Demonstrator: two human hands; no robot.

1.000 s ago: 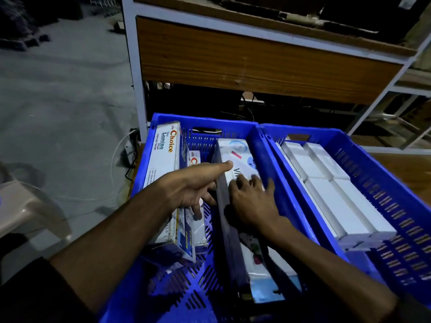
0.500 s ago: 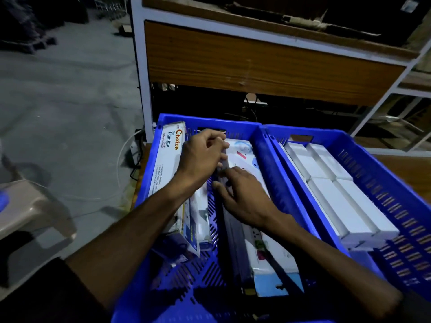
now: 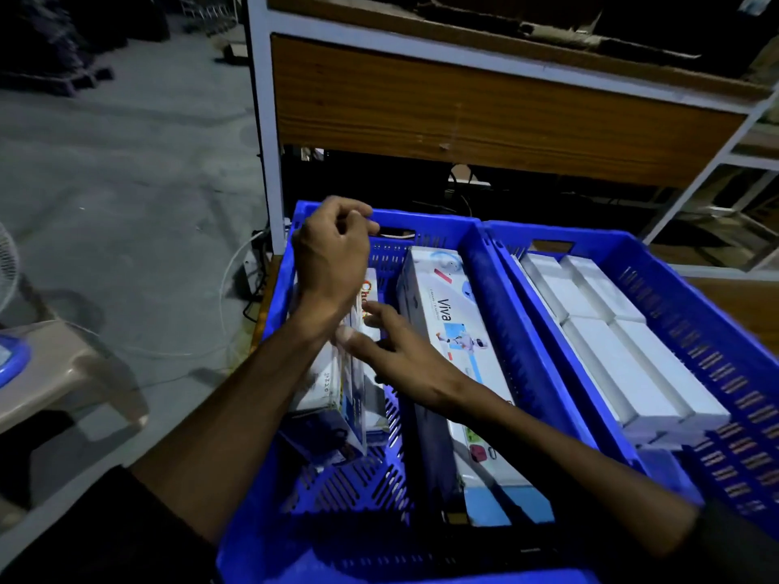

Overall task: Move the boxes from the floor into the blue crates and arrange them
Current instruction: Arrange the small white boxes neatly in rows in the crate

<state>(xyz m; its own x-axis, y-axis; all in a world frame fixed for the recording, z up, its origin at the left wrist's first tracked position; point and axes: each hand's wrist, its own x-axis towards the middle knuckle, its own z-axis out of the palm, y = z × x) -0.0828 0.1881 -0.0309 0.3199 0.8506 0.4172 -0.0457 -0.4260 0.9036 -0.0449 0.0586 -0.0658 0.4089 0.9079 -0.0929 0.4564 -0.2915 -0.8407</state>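
Observation:
Two blue crates stand side by side. The left crate [image 3: 472,246] holds a long white Viva box [image 3: 447,318] along its right wall and a white Choice box [image 3: 366,290] leaning near its left wall. My left hand [image 3: 333,250] is over the far end of the Choice box with its fingers curled there, close to the crate's far rim. My right hand [image 3: 400,356] reaches across with fingers spread and straight, its fingertips against the side of the Choice box. The right crate [image 3: 691,314] is packed with plain white boxes [image 3: 611,343].
A white metal shelf frame [image 3: 265,120] with a wooden panel [image 3: 463,111] rises just behind the crates. A beige plastic stool [image 3: 63,373] and part of a fan [image 3: 6,267] sit at the left. A white cable [image 3: 223,297] lies on the grey floor.
My left hand has moved from the middle gap to the far left end of the Choice box. My right hand has left the Viva box and moved left to the Choice box.

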